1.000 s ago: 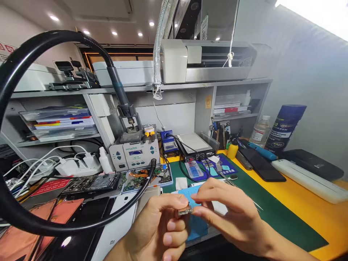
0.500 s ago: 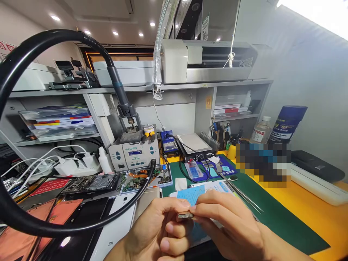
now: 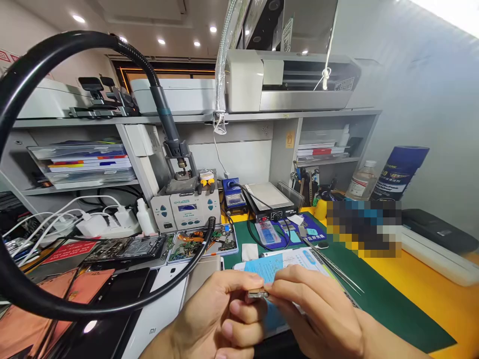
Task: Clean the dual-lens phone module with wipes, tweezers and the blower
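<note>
My left hand (image 3: 220,314) and my right hand (image 3: 318,311) meet low in the middle of the head view. Both pinch one small flat metallic part (image 3: 257,293) between thumb and fingertips, left hand from the left, right hand from the right. Just behind the part lies a blue and white printed sheet (image 3: 288,262) on a green work mat (image 3: 370,294). Thin metal tweezers (image 3: 335,271) lie on the mat to the right of the sheet.
A thick black hose (image 3: 56,45) loops from a grey hot-air station (image 3: 186,207) across the left. A tray of circuit boards (image 3: 202,244), opened phones (image 3: 127,249), a white phone back (image 3: 157,319), a small hot plate (image 3: 270,199), bottles (image 3: 359,182) and a blue can (image 3: 398,172) surround the mat. Shelves stand behind.
Both hands stay pinched on the small part, with the right fingers shifting closer over it. The view has tilted slightly, so the bench sits a little lower and to the right.
</note>
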The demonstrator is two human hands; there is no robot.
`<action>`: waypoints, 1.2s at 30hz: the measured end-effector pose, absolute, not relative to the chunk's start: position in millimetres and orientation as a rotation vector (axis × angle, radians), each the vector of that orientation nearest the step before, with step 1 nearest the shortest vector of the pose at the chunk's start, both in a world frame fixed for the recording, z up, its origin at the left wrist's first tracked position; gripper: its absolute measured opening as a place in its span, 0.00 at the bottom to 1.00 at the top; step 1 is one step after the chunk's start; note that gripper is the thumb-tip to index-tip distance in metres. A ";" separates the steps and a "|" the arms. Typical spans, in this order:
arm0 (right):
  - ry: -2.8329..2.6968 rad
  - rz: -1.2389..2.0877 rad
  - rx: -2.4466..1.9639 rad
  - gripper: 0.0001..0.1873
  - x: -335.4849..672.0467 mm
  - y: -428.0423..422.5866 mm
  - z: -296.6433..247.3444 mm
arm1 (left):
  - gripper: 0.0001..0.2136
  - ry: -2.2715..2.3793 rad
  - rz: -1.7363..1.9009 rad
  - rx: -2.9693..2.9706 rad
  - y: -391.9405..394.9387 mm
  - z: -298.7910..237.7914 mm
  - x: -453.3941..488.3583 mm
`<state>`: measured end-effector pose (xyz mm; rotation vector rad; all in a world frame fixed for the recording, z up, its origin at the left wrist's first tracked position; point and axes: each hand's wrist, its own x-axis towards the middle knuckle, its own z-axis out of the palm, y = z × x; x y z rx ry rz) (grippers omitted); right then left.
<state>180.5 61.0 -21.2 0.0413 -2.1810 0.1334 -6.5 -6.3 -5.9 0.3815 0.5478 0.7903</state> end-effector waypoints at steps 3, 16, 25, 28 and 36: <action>-2.172 0.131 0.019 0.11 177.9 63.4 -22.2 | 0.18 0.617 0.851 0.400 -7.1 -2.8 -6.0; -2.188 -0.193 0.015 0.11 176.5 68.2 -21.0 | 0.13 0.817 1.058 0.536 -11.5 3.0 -3.8; -2.314 -0.277 0.019 0.10 175.2 69.4 -15.0 | 0.12 0.851 1.033 0.467 -7.8 0.2 -4.7; -2.412 -0.297 0.006 0.11 175.9 67.9 -8.1 | 0.14 0.876 1.004 0.443 -5.7 -0.8 -7.3; -2.546 -0.314 0.175 0.18 176.8 73.0 -0.7 | 0.20 0.922 0.954 0.426 -3.0 -4.3 -11.6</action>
